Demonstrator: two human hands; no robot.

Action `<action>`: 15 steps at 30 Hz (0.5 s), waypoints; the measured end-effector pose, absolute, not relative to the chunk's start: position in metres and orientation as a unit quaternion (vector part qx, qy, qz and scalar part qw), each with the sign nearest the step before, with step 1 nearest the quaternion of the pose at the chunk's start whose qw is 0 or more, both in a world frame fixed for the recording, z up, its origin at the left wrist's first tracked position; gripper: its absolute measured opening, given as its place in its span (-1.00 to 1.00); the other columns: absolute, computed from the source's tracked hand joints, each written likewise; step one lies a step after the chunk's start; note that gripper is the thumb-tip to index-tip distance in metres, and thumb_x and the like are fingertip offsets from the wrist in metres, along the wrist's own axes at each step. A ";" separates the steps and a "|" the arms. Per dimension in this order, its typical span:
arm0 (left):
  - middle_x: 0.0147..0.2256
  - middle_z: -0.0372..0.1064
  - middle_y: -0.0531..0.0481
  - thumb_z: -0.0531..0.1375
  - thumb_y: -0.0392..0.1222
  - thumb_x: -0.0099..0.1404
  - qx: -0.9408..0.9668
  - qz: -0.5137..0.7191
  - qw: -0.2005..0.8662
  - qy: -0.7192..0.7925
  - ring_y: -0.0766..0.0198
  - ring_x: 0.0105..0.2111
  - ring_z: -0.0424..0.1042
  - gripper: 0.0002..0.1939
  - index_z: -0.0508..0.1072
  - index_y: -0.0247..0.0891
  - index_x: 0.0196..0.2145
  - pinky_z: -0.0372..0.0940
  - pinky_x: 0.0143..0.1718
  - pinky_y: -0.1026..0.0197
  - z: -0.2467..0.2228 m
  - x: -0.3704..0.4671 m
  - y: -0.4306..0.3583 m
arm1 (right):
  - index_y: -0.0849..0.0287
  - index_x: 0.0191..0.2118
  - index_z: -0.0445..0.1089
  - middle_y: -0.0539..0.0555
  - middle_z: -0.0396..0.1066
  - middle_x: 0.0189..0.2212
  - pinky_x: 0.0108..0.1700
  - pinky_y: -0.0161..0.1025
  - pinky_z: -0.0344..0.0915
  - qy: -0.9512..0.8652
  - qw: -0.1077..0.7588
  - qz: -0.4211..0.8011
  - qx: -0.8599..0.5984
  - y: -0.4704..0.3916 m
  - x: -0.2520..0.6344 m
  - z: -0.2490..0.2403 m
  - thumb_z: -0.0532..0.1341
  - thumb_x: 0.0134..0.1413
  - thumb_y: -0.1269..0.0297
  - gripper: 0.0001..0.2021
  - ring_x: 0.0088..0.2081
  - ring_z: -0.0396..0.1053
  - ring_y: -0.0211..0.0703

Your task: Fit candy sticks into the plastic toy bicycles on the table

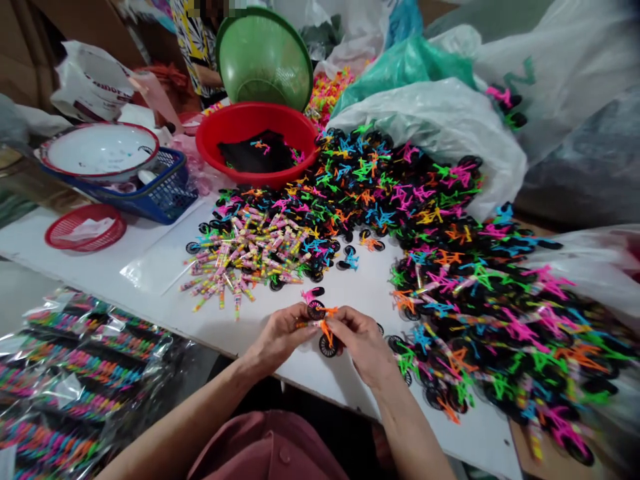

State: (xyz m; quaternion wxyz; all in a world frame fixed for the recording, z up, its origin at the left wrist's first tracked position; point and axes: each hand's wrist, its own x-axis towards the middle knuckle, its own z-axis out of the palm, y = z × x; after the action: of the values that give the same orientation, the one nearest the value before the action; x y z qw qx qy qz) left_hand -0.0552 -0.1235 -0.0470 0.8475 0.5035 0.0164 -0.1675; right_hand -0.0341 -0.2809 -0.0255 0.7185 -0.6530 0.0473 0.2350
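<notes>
Close to the table's front edge, my two hands meet around an orange toy bicycle with black spoked wheels [327, 344]. My right hand [364, 340] pinches its frame from the right. From the other side, my left hand [284, 332] has its fingers closed on a thin wrapped candy tube [306, 325], which lies against the bicycle. Fingers cover part of where the two meet. Just beyond my fingertips lies a pink toy bicycle [312, 293]. A heap of similar candy tubes [250, 250] sits ahead and to the left.
Many coloured toy bicycles [400, 187] are piled at the back and right. A red basin [210, 153], a green basin [265, 53], a blue basket [173, 190] and a small red basket [117, 233] stand behind. Packed bags [75, 360] lie lower left. Another person's arm [206, 75] shows at the back.
</notes>
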 end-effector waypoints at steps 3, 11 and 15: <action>-0.32 0.38 -0.04 0.26 -0.20 0.13 0.494 -0.179 0.851 0.012 0.35 -0.36 0.31 -0.76 0.43 -0.36 -0.24 0.17 -0.27 0.30 -0.045 -0.062 -0.125 | 0.20 -0.53 0.26 -0.10 0.19 -0.66 -0.58 -0.42 0.03 0.063 0.759 0.252 -0.596 -0.279 -0.044 -0.025 0.28 -0.09 0.13 -0.73 -0.62 0.07 -0.40; -0.40 0.31 -0.01 0.26 -0.13 0.10 0.606 -0.114 0.787 0.021 0.34 -0.40 0.25 -0.77 0.38 -0.35 -0.37 0.14 -0.36 0.31 -0.044 -0.074 -0.129 | 0.15 -0.57 0.19 -0.11 0.13 -0.68 -0.55 -0.38 0.02 0.065 0.635 0.151 -0.755 -0.280 -0.061 -0.020 0.23 -0.09 0.01 -0.67 -0.60 0.06 -0.33; -0.42 0.31 -0.01 0.16 -0.21 0.17 0.731 -0.036 0.674 0.099 0.29 -0.37 0.26 -0.89 0.38 -0.33 -0.43 0.14 -0.33 0.26 -0.048 -0.085 -0.135 | 0.12 -0.58 0.20 -0.09 0.17 -0.71 -0.53 -0.34 0.08 0.014 0.498 0.058 -0.865 -0.260 -0.062 -0.032 0.14 -0.04 0.01 -0.69 -0.62 0.13 -0.26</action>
State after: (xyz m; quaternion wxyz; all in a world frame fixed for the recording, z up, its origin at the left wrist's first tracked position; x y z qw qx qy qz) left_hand -0.0853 -0.1353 -0.0482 0.6745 0.7307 0.0993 -0.0363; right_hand -0.0623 -0.2599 -0.0321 0.4985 -0.8649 0.0140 0.0578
